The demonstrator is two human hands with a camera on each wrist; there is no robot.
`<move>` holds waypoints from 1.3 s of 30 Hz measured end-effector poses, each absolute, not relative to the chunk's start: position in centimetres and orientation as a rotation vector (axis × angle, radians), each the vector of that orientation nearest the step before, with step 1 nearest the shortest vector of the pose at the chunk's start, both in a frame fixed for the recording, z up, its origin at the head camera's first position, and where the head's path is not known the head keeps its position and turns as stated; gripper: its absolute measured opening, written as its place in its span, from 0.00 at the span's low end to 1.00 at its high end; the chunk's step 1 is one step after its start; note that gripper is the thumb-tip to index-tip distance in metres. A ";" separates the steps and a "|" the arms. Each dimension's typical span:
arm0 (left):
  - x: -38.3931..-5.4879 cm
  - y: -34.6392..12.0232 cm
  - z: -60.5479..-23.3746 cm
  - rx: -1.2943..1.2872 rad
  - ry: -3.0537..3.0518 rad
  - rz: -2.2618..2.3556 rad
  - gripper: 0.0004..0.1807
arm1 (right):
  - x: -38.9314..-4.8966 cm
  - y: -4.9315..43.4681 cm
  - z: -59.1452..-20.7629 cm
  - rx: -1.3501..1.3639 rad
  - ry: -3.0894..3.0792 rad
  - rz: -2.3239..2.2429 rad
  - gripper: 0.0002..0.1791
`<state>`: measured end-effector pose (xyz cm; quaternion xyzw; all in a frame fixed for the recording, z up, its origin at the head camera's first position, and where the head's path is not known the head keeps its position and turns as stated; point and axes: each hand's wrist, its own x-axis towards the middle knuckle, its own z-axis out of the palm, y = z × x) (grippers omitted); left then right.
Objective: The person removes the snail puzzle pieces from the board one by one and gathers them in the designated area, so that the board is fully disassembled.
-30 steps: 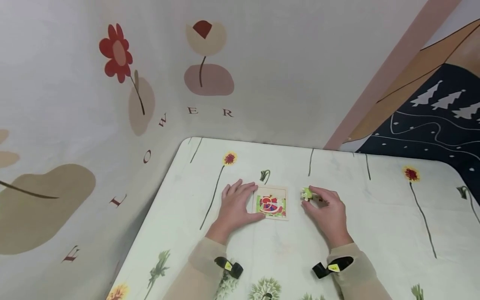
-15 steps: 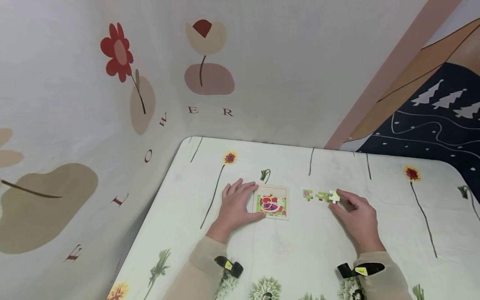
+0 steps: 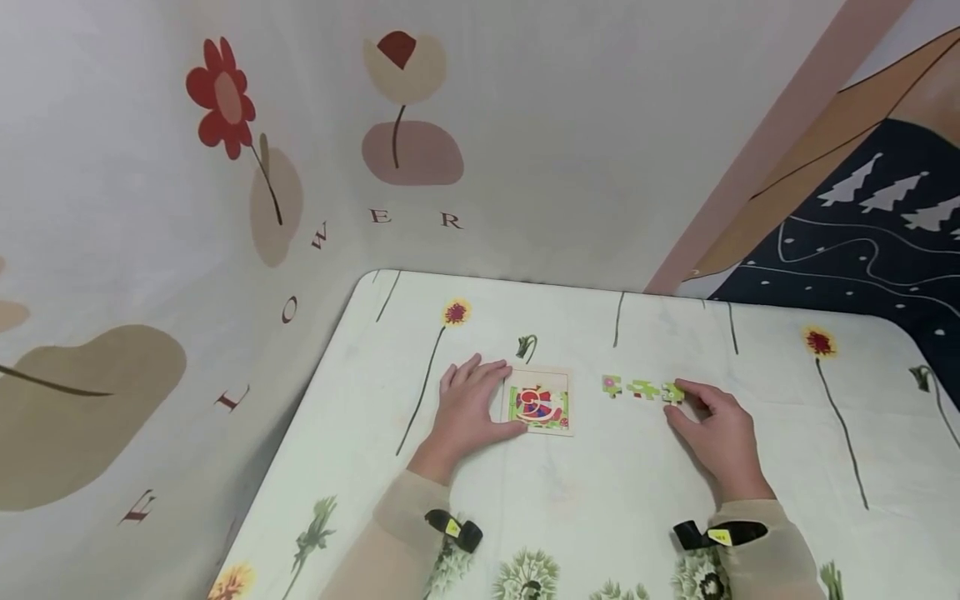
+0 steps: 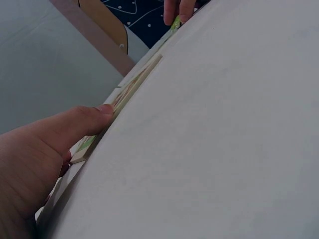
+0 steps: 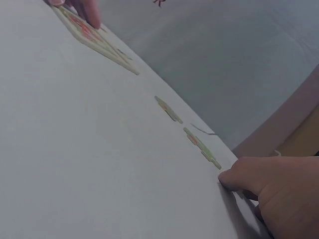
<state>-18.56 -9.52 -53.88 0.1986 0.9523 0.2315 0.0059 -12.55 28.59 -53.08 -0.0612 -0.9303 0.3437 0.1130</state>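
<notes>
A small square wooden jigsaw board [image 3: 542,381] lies on the table, its lower part filled with a red, blue and green picture and its upper strip bare wood. My left hand [image 3: 468,410] holds it at the left side, thumb at the lower edge and fingers at the upper left corner. Further right, my right hand [image 3: 716,429] pinches a green jigsaw piece [image 3: 672,393] between thumb and forefinger, low over the table. Left of it lie another green piece [image 3: 642,389] and one with a pink spot [image 3: 612,385]. In the right wrist view, my fingers hide the pinched piece.
A white cloth printed with flowers covers the table [image 3: 570,500], whose rounded far edge meets a hanging curtain [image 3: 525,125]. Both wrists wear black straps with small cameras [image 3: 465,533].
My right hand has moved right, away from the board, with its piece, uncovering the two pieces on the table. It now holds the piece just right of them. My left hand stays on the board.
</notes>
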 end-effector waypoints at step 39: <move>-18.2 -9.5 -53.4 0.691 2.988 0.681 0.57 | -15.1 17.9 -53.0 0.403 -2.550 1.257 0.24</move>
